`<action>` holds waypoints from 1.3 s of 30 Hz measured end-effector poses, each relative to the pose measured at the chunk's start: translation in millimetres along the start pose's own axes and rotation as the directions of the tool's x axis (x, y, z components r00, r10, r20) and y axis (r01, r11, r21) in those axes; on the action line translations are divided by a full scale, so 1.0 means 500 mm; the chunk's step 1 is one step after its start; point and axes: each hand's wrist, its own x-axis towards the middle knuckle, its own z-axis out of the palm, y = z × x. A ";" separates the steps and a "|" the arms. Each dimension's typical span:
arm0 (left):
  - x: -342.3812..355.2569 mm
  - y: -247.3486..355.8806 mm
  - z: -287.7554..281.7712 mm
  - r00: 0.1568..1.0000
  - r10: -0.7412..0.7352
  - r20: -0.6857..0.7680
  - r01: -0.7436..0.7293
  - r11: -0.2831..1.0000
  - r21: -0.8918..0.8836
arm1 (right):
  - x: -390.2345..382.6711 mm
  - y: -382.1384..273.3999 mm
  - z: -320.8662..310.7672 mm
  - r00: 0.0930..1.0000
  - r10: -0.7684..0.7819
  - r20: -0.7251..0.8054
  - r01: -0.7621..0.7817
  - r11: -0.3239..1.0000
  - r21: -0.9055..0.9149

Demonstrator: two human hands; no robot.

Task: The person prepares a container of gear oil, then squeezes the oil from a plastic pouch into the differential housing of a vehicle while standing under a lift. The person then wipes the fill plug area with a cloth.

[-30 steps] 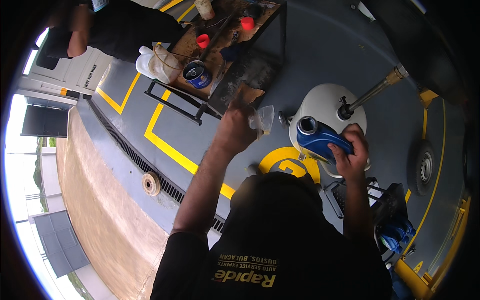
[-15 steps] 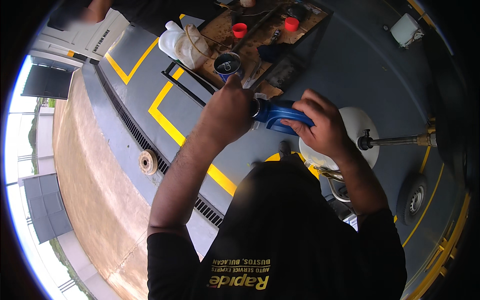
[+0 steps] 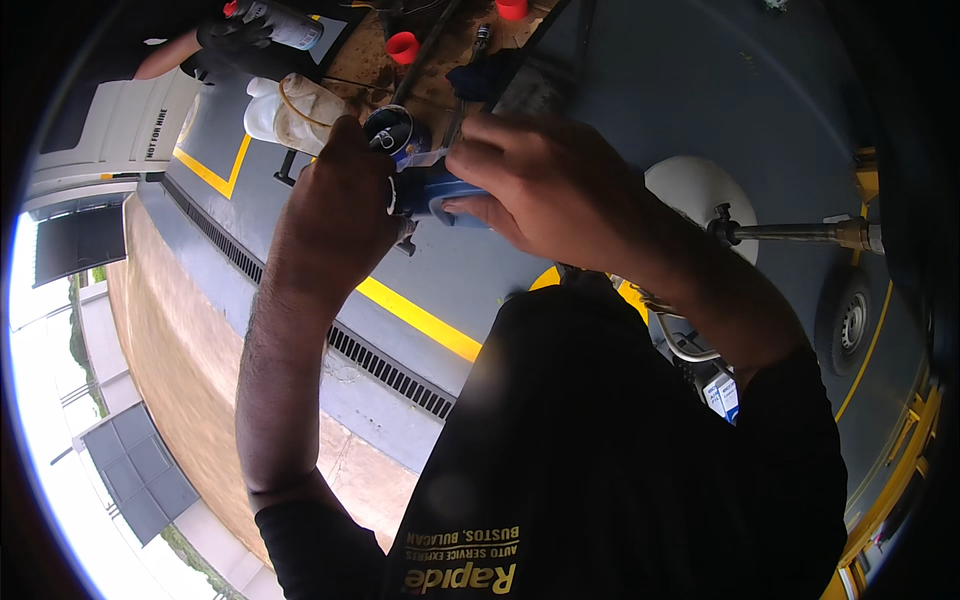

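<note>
A blue plastic bottle [image 3: 452,192] with a moulded handle lies sideways between my hands. Around its body and handle, my right hand [image 3: 545,185] is closed. At the bottle's mouth end, my left hand [image 3: 345,215] makes a fist; its fingers hide what they grip, and a pale ring shows beside them. Just beyond my left hand stands an open-topped can [image 3: 391,130], dark inside, with a pull ring showing. It is at the edge of a brown worktable [image 3: 355,62].
White jugs [image 3: 290,112] stand near the can. Red cups [image 3: 403,47] rest on the table. Another person's black-gloved hand [image 3: 235,38] holds a spray can [image 3: 285,25]. To the right are a white rounded tank [image 3: 700,190], a metal rod [image 3: 790,231] and a wheel [image 3: 848,318].
Both hands and the blue bottle have shifted left in the view, closer to the can. The view has turned, and the other person's gloved hand with the spray can has come into sight.
</note>
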 end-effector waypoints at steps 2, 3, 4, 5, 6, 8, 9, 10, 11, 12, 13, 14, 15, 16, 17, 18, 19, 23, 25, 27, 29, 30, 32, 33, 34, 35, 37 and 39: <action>0.008 -0.002 -0.001 0.999 0.040 -0.017 -0.039 0.999 0.012 | 0.011 0.004 0.001 0.999 -0.035 -0.014 0.034 0.998 -0.051; 0.011 -0.011 0.005 0.998 0.057 -0.012 -0.056 0.995 0.083 | 0.017 0.004 0.003 0.998 -0.051 -0.037 0.048 0.996 -0.081; 0.013 -0.013 0.005 1.000 0.029 0.007 -0.029 0.997 0.066 | 0.023 0.003 0.005 0.996 -0.068 -0.059 0.061 0.992 -0.112; 0.016 -0.012 -0.001 1.000 0.000 0.027 -0.001 0.999 0.050 | 0.030 0.002 0.006 0.993 -0.085 -0.080 0.073 0.987 -0.143; 0.021 -0.010 -0.007 0.999 -0.028 0.044 0.027 0.999 0.031 | 0.037 0.002 0.004 0.999 -0.045 -0.015 0.043 0.986 -0.159; 0.034 -0.005 -0.013 0.998 -0.009 0.055 0.003 0.993 0.114 | 0.056 0.000 -0.004 0.993 0.039 0.114 -0.015 0.980 -0.197; 0.038 -0.010 -0.016 0.998 0.006 0.058 -0.012 0.994 0.109 | 0.072 -0.009 -0.005 0.982 0.081 0.172 -0.021 0.944 -0.330; 0.041 -0.014 -0.016 0.998 0.021 0.058 -0.027 0.994 0.106 | 0.091 -0.015 -0.003 0.970 0.111 0.214 -0.035 0.942 -0.333; 0.041 -0.018 -0.015 0.998 0.047 0.045 -0.051 0.995 0.087 | 0.114 -0.019 -0.001 0.956 0.141 0.256 -0.048 0.940 -0.337; 0.040 -0.023 -0.011 0.997 0.074 0.026 -0.076 0.995 0.063 | 0.136 -0.023 -0.009 0.938 0.169 0.301 -0.057 0.936 -0.348; 0.035 -0.032 -0.006 0.996 0.088 0.001 -0.088 0.995 0.039 | 0.183 -0.033 -0.074 0.846 0.176 0.503 -0.126 0.983 -0.132; 0.041 -0.037 -0.008 0.993 0.116 -0.025 -0.115 0.993 0.024 | 0.196 -0.025 -0.074 0.857 0.097 0.506 -0.028 0.989 -0.142; 0.055 -0.058 -0.002 0.996 0.088 0.005 -0.088 0.996 0.014 | 0.213 -0.013 -0.069 0.859 0.016 0.511 0.072 0.986 -0.152; 0.063 -0.075 0.000 0.997 0.075 0.030 -0.074 0.997 -0.013 | 0.248 -0.025 -0.045 0.823 -0.016 0.568 0.231 0.923 -0.308; 0.067 -0.092 -0.002 0.997 0.059 0.056 -0.057 0.998 -0.041 | 0.270 -0.025 -0.055 0.795 0.050 0.605 0.153 0.948 -0.280; 0.099 -0.088 -0.012 0.991 0.112 0.068 -0.108 0.992 -0.065 | 0.278 -0.027 -0.082 0.793 0.107 0.600 0.154 0.917 -0.367; 0.101 -0.092 -0.011 0.996 0.076 0.054 -0.072 0.995 -0.073 | 0.306 -0.017 -0.066 0.748 0.085 0.658 0.230 0.897 -0.378; 0.123 -0.123 -0.033 0.988 0.118 0.100 -0.116 0.993 -0.025 | 0.380 -0.016 -0.047 0.611 0.082 0.788 0.403 0.824 -0.398; 0.114 -0.137 -0.036 0.979 0.199 0.032 -0.196 0.977 -0.090 | 0.401 -0.035 -0.055 0.594 0.091 0.799 0.418 0.814 -0.403; 0.109 -0.145 -0.022 0.976 0.198 -0.088 -0.203 0.978 -0.050 | 0.412 -0.050 -0.059 0.584 0.103 0.805 0.437 0.796 -0.419; 0.112 -0.151 -0.023 0.997 0.057 -0.053 -0.059 0.998 -0.037 | 0.423 -0.057 -0.056 0.572 0.118 0.812 0.454 0.779 -0.433; 0.111 -0.157 -0.022 0.995 0.082 -0.061 -0.084 0.996 -0.041 | 0.427 -0.060 -0.053 0.566 0.128 0.814 0.462 0.769 -0.441; 0.120 -0.178 -0.008 0.988 0.132 -0.078 -0.136 0.990 -0.046 | 0.434 -0.065 -0.046 0.557 0.142 0.818 0.476 0.753 -0.455; 0.140 -0.204 0.016 0.992 0.110 -0.059 -0.111 0.994 -0.010 | 0.438 -0.067 -0.038 0.551 0.149 0.821 0.483 0.746 -0.459; 0.142 -0.208 0.025 0.989 0.116 -0.095 -0.121 0.992 -0.046 | 0.440 -0.067 -0.034 0.546 0.157 0.823 0.489 0.738 -0.465; 0.145 -0.213 0.032 0.984 0.122 -0.130 -0.133 0.988 -0.081 | 0.444 -0.067 -0.029 0.542 0.165 0.824 0.496 0.728 -0.473; 0.142 -0.219 0.038 0.978 0.169 -0.120 -0.173 0.985 -0.018 | 0.450 -0.070 -0.017 0.539 0.179 0.823 0.506 0.712 -0.487; 0.138 -0.206 0.047 0.994 0.080 -0.074 -0.083 0.996 -0.029 | 0.454 -0.072 0.000 0.533 0.194 0.823 0.520 0.692 -0.500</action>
